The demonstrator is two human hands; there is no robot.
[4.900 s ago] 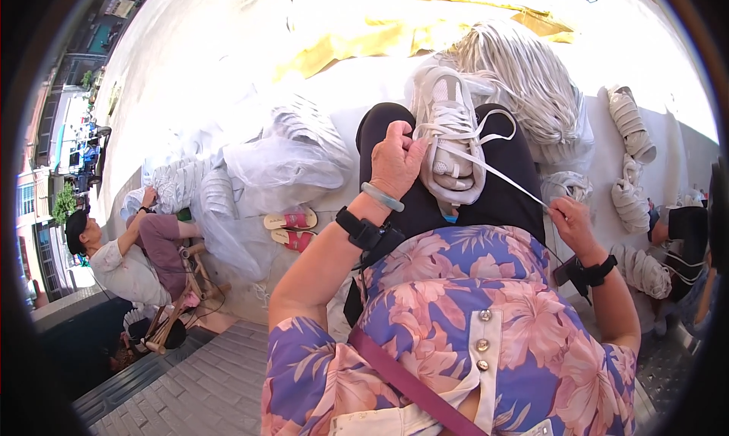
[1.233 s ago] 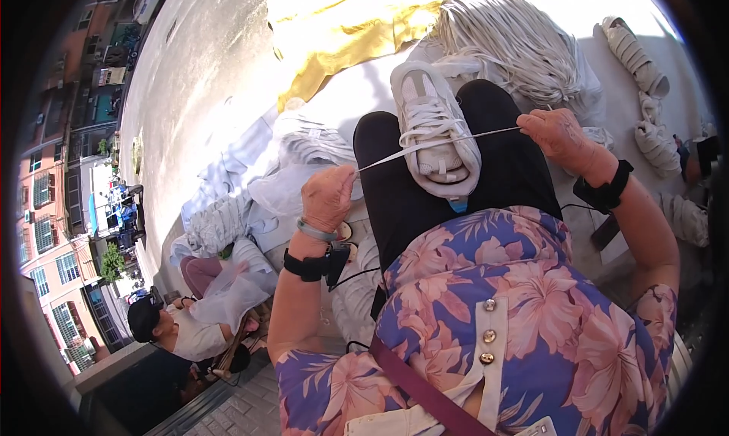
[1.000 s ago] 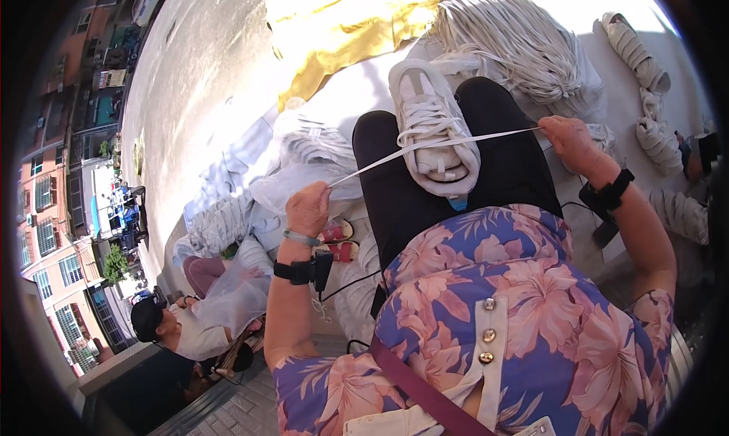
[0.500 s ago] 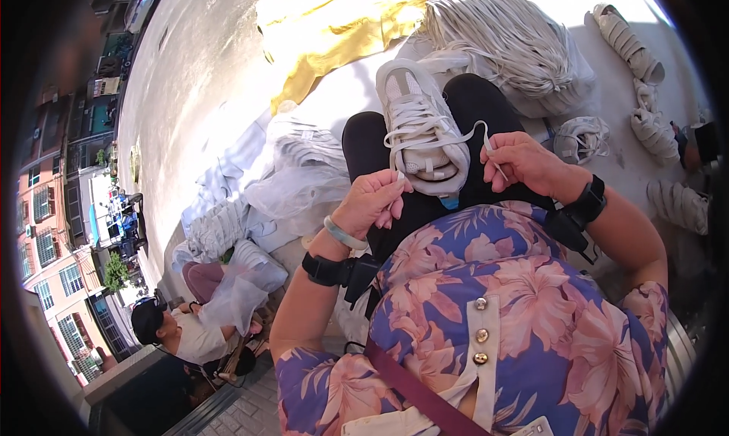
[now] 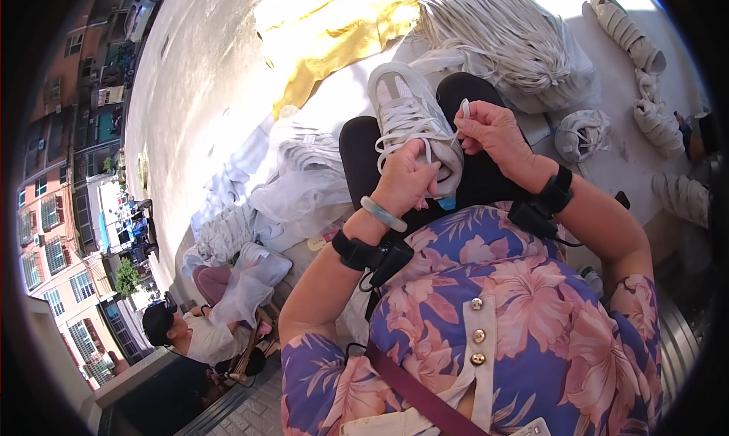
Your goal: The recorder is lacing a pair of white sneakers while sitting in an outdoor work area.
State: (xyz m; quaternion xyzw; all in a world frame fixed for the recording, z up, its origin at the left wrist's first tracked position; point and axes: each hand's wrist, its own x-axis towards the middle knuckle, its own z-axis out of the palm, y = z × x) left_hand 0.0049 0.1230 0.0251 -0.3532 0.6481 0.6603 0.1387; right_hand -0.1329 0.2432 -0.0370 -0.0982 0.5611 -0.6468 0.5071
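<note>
A white and grey sneaker (image 5: 392, 89) rests on my dark-trousered lap, its toe pointing away from me. White shoelace (image 5: 410, 123) criss-crosses loosely over its tongue. My left hand (image 5: 408, 176) is closed over the near left part of the shoe, by the collar, with a lace between its fingers; it hides part of the opening. To the right of the shoe my right hand (image 5: 492, 138) pinches the other lace near its end, which sticks up above the fingertips.
Beyond my knees lies a big bundle of pale laces (image 5: 501, 37) in clear plastic, beside a yellow sheet (image 5: 334, 48). Plastic-wrapped shoes (image 5: 304, 151) lie to the left, more shoes (image 5: 583, 134) to the right. At lower left sits another person (image 5: 205, 337).
My left hand has moved forward and right onto the shoe. My right hand has gone up and left, carrying its lace end. The shoe has tilted slightly left.
</note>
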